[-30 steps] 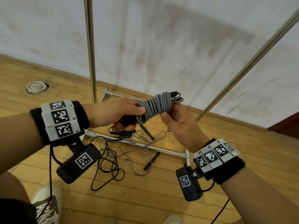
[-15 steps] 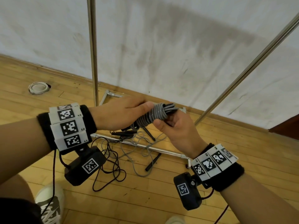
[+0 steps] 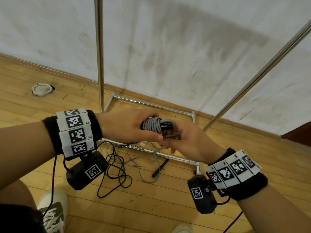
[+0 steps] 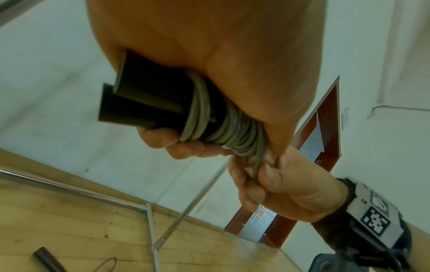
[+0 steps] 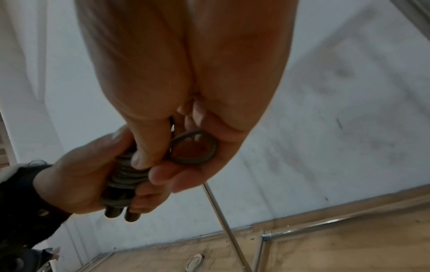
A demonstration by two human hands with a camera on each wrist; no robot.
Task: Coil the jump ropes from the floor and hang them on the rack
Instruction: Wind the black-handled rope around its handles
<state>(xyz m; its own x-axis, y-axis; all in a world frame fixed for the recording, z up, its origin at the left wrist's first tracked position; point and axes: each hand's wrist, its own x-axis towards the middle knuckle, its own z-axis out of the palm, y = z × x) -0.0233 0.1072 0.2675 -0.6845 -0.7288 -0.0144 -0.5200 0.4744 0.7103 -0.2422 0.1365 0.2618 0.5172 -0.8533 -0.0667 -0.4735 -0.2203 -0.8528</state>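
We are holding the grey jump rope (image 3: 155, 126) as a tight bundle at chest height, in front of the rack (image 3: 99, 54), whose left upright is standing at twelve o'clock from our hands. Our left hand (image 3: 127, 126) is wrapping its fingers round the coils and the two black handles (image 4: 144, 103) inside them; our right hand (image 3: 190, 142) is pinching the free loop (image 5: 193, 147) at the three o'clock end of the bundle.

The weak point, we are judging, is that loop. It is sitting loose in the right palm rather than locked under a wrap, so if the right fingers are slackening as we are lifting toward the rack, the outer turns could spring off and the coil would be unwinding. The handles are also poking out of the nine o'clock end, and a looser left grip could be letting them slide through.

Two more ropes are lying uncoiled on the floor at six o'clock: a black one (image 3: 116, 172) and a grey one (image 3: 144, 158), draped over the rack's base bar (image 3: 175, 156). Stepping forward, we are risking a foot snagging in them. The top rail is out of view, so we cannot tell how high we are needing to reach.
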